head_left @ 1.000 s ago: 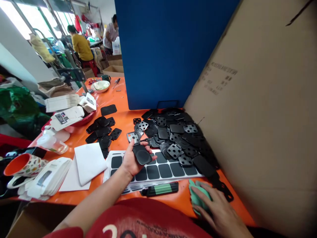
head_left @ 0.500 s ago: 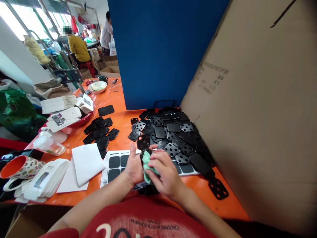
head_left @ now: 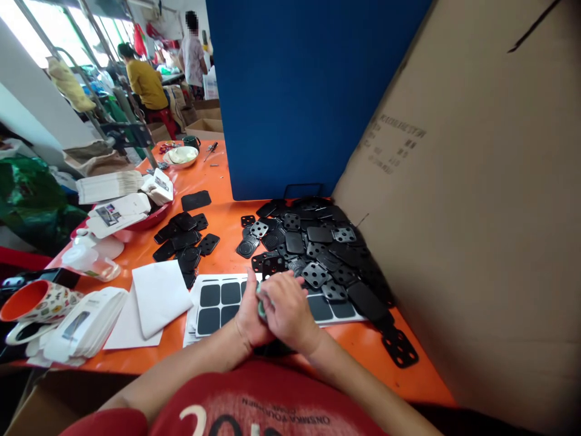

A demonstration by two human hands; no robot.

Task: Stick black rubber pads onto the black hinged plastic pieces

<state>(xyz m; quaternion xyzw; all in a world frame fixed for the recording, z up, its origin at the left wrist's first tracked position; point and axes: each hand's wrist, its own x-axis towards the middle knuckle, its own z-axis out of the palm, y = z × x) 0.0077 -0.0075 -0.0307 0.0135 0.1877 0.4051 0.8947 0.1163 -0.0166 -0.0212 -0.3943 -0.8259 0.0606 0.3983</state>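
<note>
My left hand is cupped palm up with its thumb raised, around a black plate with holes whose far end shows beyond the fingers. My right hand lies over it, fingers curled on a pale green cloth pressed onto the plate. Most of the cloth and plate is hidden by the hands. Under them lies a white sheet of black rounded-square pads. A heap of black plates, some with holes, lies just beyond.
A smaller group of black plates lies left. Nearby are folded white paper, flat white boxes, a mug and a red basin of boxes. A blue panel and cardboard wall bound the orange table.
My right hand has moved left and closed over my left palm, covering most of the green cloth. The view has shifted slightly. A person in the background has turned.
</note>
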